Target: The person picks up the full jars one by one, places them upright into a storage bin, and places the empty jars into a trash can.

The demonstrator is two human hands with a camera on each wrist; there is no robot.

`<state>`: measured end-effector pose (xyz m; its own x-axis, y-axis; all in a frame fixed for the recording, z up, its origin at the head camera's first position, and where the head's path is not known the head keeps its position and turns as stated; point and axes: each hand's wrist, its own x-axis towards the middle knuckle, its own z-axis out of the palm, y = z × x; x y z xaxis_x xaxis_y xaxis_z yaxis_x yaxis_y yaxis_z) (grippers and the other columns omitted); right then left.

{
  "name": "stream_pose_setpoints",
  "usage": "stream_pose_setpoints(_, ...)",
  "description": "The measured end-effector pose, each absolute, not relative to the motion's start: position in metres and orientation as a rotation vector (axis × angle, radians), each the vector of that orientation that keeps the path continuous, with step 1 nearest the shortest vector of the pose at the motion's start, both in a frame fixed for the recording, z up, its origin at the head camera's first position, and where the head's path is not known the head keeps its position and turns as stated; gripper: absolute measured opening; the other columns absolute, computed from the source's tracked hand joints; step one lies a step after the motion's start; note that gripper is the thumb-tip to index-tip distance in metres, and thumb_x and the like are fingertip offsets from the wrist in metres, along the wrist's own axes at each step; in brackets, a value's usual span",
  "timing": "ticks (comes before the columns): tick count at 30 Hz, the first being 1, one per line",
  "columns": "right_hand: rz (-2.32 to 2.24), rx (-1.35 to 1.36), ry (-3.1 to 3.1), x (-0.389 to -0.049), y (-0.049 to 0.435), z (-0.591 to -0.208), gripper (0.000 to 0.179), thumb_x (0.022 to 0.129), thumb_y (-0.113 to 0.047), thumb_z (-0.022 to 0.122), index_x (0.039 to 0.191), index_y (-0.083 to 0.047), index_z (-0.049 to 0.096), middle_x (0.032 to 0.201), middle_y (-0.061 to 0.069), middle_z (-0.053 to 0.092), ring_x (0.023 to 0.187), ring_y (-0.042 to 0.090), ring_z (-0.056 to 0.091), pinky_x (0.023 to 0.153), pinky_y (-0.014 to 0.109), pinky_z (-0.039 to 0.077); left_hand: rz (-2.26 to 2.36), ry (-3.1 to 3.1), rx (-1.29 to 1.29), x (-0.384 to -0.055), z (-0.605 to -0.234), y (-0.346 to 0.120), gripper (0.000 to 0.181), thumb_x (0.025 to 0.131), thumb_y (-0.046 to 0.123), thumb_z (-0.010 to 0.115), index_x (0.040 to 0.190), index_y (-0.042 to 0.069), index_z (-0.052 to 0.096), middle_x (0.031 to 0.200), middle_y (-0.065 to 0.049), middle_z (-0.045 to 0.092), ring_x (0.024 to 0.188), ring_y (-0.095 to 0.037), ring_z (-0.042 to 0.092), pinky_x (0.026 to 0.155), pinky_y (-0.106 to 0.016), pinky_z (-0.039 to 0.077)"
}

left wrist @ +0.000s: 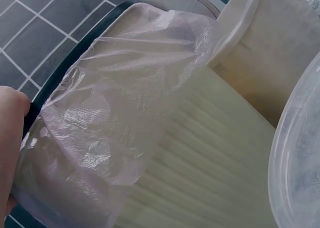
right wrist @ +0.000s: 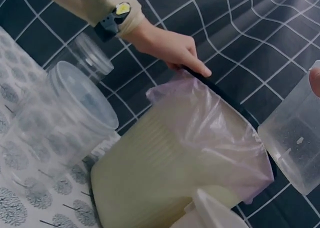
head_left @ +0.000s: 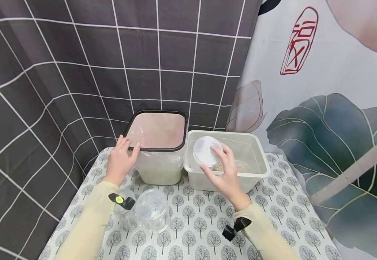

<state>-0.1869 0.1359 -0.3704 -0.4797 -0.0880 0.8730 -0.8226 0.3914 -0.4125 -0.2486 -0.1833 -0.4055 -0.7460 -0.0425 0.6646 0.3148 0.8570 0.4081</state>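
Observation:
My left hand point(head_left: 120, 159) grips the left rim of a pale trash bin point(head_left: 157, 177), its black ring point(right wrist: 227, 98) pinning a thin pinkish bag point(left wrist: 100, 112). Held in my right hand point(head_left: 224, 173) is a clear plastic jar point(head_left: 204, 150), tilted above a white rectangular basin point(head_left: 261, 155). Only part of the jar point(right wrist: 295, 133) and a fingertip show in the right wrist view. Small beige beans or grains point(head_left: 219, 167) lie in the basin, partly hidden by the hand and jar.
Two more clear plastic jars stand left of centre on the tree-print tablecloth point(head_left: 188, 238): a larger one point(head_left: 152, 209) and one beside it point(head_left: 123, 206), partly behind my left wrist. A dark gridded curtain point(head_left: 136, 50) hangs behind, with a printed white one point(head_left: 272, 101) at right.

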Motion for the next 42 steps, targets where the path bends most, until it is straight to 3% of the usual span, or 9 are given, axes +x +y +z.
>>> stream_pose_setpoints(11,1.181,0.801,-1.831,-0.200,0.115,-0.356,0.059,0.060,0.004,0.078,0.113,0.012,0.053,0.118,0.036,0.045,0.109,0.046,0.046,0.097,0.034,0.041,-0.606,-2.392,-0.197,-0.247,-0.402,-0.184,0.049,0.092,0.033,0.053,0.109,-0.012,0.061,0.120,-0.026,0.057,0.126,-0.038,0.041,0.099,-0.051,0.037)
stream_pose_setpoints(19,1.255,0.770,-1.827,-0.214,0.099,-0.357,0.057,0.063,0.006,0.078,0.114,0.009,0.052,0.121,0.032,0.044,0.114,0.042,0.044,0.095,0.041,0.043,-0.606,-2.388,-0.183,-0.247,-0.405,-0.188,0.049,0.092,0.032,0.054,0.110,-0.012,0.061,0.121,-0.026,0.056,0.126,-0.037,0.040,0.099,-0.052,0.037)
stream_pose_setpoints(30,1.230,0.806,-1.857,-0.250,0.091,-0.372,0.062,0.069,-0.011,0.082,0.124,-0.005,0.053,0.131,0.016,0.044,0.122,0.029,0.042,0.098,0.041,0.039,-0.630,-2.410,-0.191,-0.248,-0.405,-0.183,0.050,0.093,0.033,0.051,0.112,-0.012,0.060,0.123,-0.026,0.055,0.129,-0.036,0.037,0.102,-0.051,0.034)
stream_pose_setpoints(42,1.251,0.776,-1.896,-0.266,0.067,-0.366,0.061,0.072,-0.019,0.080,0.126,-0.007,0.054,0.129,0.013,0.045,0.117,0.022,0.046,0.095,0.036,0.043,-0.676,-2.435,-0.180,-0.246,-0.406,-0.183,0.052,0.095,0.035,0.049,0.116,-0.013,0.057,0.126,-0.027,0.052,0.131,-0.036,0.033,0.105,-0.049,0.030)
